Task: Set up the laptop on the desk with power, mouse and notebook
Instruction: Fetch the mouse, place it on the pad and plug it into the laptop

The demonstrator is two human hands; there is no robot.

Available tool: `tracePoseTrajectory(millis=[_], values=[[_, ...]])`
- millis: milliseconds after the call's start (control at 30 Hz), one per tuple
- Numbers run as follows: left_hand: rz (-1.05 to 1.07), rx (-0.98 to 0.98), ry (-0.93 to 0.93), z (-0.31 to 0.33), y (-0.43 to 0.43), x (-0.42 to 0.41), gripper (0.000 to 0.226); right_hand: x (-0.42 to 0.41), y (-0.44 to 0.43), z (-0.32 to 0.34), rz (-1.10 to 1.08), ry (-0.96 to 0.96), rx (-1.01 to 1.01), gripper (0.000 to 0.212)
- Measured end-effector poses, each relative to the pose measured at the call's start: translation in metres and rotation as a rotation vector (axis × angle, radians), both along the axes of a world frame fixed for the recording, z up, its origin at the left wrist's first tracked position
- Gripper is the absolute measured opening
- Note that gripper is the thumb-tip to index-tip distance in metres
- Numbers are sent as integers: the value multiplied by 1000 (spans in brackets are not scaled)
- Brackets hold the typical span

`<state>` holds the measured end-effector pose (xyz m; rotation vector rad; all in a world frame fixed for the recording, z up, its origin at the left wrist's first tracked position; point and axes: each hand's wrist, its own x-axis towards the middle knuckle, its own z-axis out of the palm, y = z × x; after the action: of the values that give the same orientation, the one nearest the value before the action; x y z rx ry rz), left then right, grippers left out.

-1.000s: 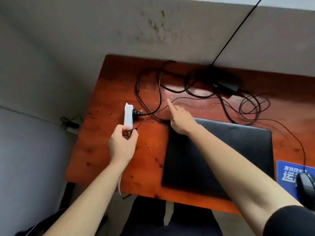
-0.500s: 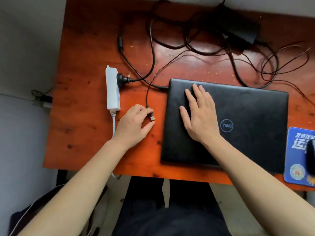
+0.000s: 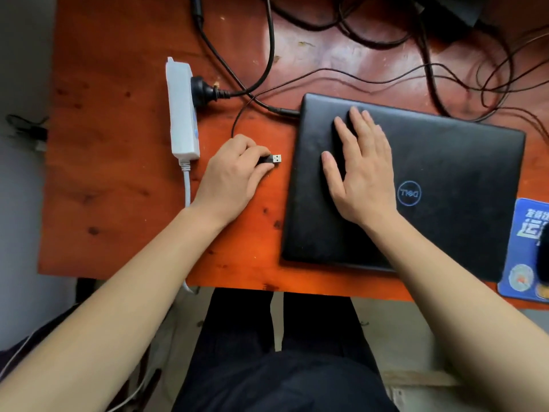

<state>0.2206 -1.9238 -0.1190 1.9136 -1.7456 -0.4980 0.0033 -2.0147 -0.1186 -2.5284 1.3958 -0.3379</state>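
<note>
A closed black laptop (image 3: 445, 185) lies on the orange wooden desk (image 3: 113, 162). My right hand (image 3: 359, 171) rests flat on its lid, fingers spread. My left hand (image 3: 231, 176) pinches a black USB plug (image 3: 271, 160) whose metal end points at the laptop's left edge, a short gap away. Its thin cable loops back over the desk. A power cable (image 3: 279, 110) is plugged into the laptop's back left corner. A white power strip (image 3: 181, 108) lies left of my hand with a black plug (image 3: 205, 91) in it. The black mouse (image 3: 543, 257) sits on a blue mouse pad (image 3: 523, 251) at the right edge.
Tangled black cables (image 3: 386, 55) and a black power adapter (image 3: 451, 13) cover the back of the desk. The strip's white cord (image 3: 187, 185) drops over the front edge. My dark-trousered legs (image 3: 276, 367) are under the desk.
The view has dropped closer to the desk. My right hand went from pointing at the cables to lying flat on the laptop lid. My left hand carried the USB plug from the power strip toward the laptop.
</note>
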Motion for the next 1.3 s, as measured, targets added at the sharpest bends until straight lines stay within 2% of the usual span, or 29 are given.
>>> tracePoseTrajectory(millis=[200, 767, 1300], values=[[58, -4, 47, -4, 5, -10, 23, 0, 1, -2, -11, 0, -22, 55], [-74, -106, -9, -15, 12, -13, 18, 1, 3, -5, -13, -9, -31, 54], [-126, -82, -25, -17, 21, -12, 19, 2, 3, -3, -11, -8, -14, 54]])
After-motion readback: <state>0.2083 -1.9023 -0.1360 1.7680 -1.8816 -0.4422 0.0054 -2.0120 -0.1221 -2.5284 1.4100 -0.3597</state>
